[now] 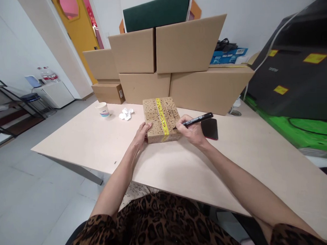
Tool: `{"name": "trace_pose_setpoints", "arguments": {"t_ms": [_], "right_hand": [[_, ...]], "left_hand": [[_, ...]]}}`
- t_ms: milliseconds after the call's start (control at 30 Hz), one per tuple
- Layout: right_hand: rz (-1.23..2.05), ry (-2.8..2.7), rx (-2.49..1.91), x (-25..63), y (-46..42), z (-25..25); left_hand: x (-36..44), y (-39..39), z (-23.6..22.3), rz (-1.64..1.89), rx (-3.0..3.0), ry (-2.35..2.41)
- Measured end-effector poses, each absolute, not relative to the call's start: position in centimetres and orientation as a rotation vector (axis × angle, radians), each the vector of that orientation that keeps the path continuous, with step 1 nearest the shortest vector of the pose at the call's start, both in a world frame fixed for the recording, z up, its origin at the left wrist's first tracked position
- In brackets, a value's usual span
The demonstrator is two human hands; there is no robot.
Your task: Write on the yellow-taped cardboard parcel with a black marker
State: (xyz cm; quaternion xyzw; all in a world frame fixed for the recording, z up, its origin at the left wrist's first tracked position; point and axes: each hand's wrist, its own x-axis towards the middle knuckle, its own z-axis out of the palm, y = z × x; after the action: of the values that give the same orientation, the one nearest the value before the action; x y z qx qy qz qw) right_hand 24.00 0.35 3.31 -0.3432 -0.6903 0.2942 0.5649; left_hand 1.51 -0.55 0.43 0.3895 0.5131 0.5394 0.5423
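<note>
A small cardboard box (152, 117) lies on the table, its top covered in black pen marks. Yellow tape (161, 113) runs over its middle and down the front side. My left hand (140, 137) grips the box's left edge, thumb on top and fingers along the side, partly hidden. In my right hand (193, 133) is a black marker (202, 117), held in a writing grip with its tip at the top near the front right corner. A dark phone (210, 129) rests on the table just right of that hand.
Larger cardboard boxes (187, 46) are stacked behind, with a dark green box (157, 13) on top. A paper cup (102, 110) and crumpled white tissue (126, 113) sit on the table (73, 140) at left. A large black case (293, 71) stands at right.
</note>
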Motion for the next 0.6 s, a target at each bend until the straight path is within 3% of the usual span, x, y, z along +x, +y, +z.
{"name": "trace_pose_setpoints", "arguments": {"t_ms": [600], "right_hand": [[0.674, -1.768, -0.907, 26.0, 0.6, 4.2]], "left_hand": [[1.8, -0.8, 0.9, 1.288, 0.917, 1.224]]}}
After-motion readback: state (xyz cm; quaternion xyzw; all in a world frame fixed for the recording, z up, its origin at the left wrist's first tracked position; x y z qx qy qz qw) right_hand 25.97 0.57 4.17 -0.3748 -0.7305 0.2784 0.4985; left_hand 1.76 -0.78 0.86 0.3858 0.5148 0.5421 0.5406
